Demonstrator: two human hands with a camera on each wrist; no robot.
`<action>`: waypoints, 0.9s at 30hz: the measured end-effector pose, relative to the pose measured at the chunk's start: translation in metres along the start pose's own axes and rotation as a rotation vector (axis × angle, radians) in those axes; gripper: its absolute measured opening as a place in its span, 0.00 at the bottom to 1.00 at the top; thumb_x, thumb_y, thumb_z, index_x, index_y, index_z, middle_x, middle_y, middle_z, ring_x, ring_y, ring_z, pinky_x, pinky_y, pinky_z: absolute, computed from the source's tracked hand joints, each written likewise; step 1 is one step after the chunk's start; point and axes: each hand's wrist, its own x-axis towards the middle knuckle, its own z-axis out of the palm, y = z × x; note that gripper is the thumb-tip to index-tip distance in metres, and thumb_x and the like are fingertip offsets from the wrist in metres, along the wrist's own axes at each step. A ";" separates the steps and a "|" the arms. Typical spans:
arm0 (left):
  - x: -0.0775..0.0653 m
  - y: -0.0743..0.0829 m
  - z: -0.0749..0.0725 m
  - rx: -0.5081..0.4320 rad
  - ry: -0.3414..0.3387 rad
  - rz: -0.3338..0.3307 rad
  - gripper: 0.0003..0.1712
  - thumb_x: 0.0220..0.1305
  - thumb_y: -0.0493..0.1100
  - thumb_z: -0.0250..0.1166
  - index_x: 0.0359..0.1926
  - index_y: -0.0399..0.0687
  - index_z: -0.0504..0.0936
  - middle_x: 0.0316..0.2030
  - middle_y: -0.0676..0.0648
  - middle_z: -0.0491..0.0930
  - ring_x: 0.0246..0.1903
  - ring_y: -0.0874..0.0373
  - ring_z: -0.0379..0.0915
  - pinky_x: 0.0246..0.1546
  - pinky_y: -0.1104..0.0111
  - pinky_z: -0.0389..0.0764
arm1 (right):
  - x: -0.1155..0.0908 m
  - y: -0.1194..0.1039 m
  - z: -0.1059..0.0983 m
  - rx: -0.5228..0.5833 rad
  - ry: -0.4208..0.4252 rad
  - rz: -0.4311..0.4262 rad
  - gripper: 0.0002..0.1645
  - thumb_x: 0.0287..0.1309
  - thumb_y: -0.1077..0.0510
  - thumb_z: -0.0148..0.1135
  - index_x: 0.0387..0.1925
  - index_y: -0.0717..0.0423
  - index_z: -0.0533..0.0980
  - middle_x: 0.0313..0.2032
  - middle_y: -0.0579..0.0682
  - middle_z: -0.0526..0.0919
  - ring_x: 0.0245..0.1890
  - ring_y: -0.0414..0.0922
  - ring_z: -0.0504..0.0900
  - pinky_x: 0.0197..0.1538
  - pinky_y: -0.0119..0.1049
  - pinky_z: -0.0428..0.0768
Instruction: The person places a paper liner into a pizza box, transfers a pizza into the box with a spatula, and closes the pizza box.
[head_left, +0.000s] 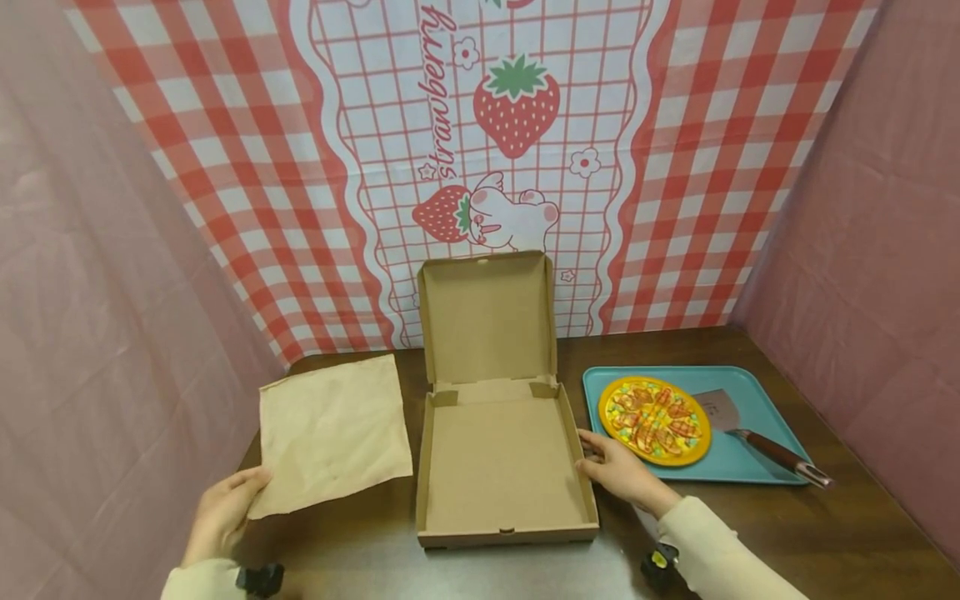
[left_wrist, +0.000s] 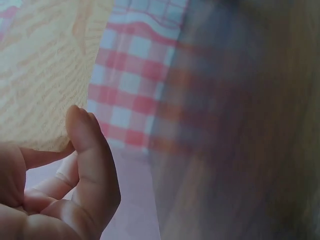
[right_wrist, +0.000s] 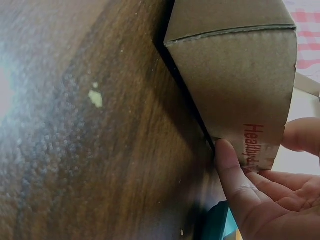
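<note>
At the left, my left hand (head_left: 225, 512) pinches the lower left corner of a square sheet of brown paper (head_left: 333, 433), held tilted beside the box. The left wrist view shows the thumb and fingertips meeting at the edge of the paper (left_wrist: 40, 75). An open cardboard pizza box (head_left: 502, 467) stands in the middle, its lid (head_left: 487, 325) raised at the back. My right hand (head_left: 618, 471) holds the box's right side wall (right_wrist: 235, 90), thumb over the top edge and fingers against the printed outer face.
A blue tray (head_left: 757, 462) lies on the table (head_left: 862, 517) at the right. On it are a toy pizza (head_left: 652, 421) and a pizza server (head_left: 772, 450), whose handle extends past the tray's rim. A checked strawberry cloth (head_left: 712, 167) hangs behind, with pink curtains (head_left: 885, 208) at both sides.
</note>
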 end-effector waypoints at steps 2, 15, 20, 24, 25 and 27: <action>-0.002 0.005 0.006 -0.038 -0.018 -0.002 0.34 0.70 0.47 0.59 0.66 0.27 0.64 0.27 0.62 0.80 0.26 0.71 0.75 0.30 0.78 0.79 | 0.000 0.000 0.000 -0.001 0.006 0.010 0.36 0.64 0.65 0.57 0.69 0.74 0.58 0.65 0.74 0.66 0.53 0.58 0.80 0.49 0.42 0.84; -0.010 0.024 0.052 -0.241 -0.116 0.040 0.18 0.71 0.41 0.58 0.58 0.39 0.71 0.30 0.63 0.82 0.32 0.71 0.80 0.37 0.79 0.82 | -0.002 0.000 0.000 0.022 0.009 0.019 0.34 0.65 0.65 0.55 0.69 0.74 0.58 0.67 0.73 0.64 0.60 0.65 0.74 0.55 0.48 0.82; -0.012 0.024 0.081 -0.257 -0.157 0.079 0.21 0.69 0.36 0.59 0.59 0.30 0.70 0.34 0.58 0.81 0.36 0.68 0.80 0.42 0.76 0.82 | -0.003 -0.001 0.000 0.033 0.016 0.026 0.34 0.66 0.66 0.54 0.69 0.73 0.58 0.66 0.73 0.65 0.61 0.65 0.74 0.53 0.46 0.83; -0.013 0.024 0.100 -0.243 -0.156 0.086 0.23 0.68 0.36 0.60 0.59 0.26 0.70 0.38 0.55 0.79 0.38 0.66 0.78 0.43 0.75 0.82 | -0.003 -0.001 0.001 0.056 0.013 0.028 0.33 0.66 0.66 0.54 0.70 0.72 0.58 0.67 0.73 0.64 0.61 0.64 0.74 0.51 0.44 0.84; -0.014 0.024 0.105 -0.245 -0.152 0.084 0.22 0.67 0.36 0.61 0.58 0.27 0.72 0.38 0.54 0.79 0.38 0.65 0.78 0.42 0.75 0.82 | -0.003 -0.001 0.001 0.061 0.011 0.028 0.33 0.66 0.66 0.54 0.70 0.72 0.58 0.67 0.73 0.64 0.61 0.64 0.74 0.51 0.44 0.84; -0.015 0.025 0.112 -0.252 -0.149 0.082 0.18 0.67 0.35 0.62 0.54 0.30 0.75 0.37 0.53 0.79 0.37 0.65 0.78 0.41 0.76 0.82 | -0.002 -0.002 0.001 0.063 0.011 0.028 0.33 0.66 0.66 0.54 0.70 0.72 0.58 0.66 0.73 0.65 0.61 0.64 0.74 0.50 0.44 0.84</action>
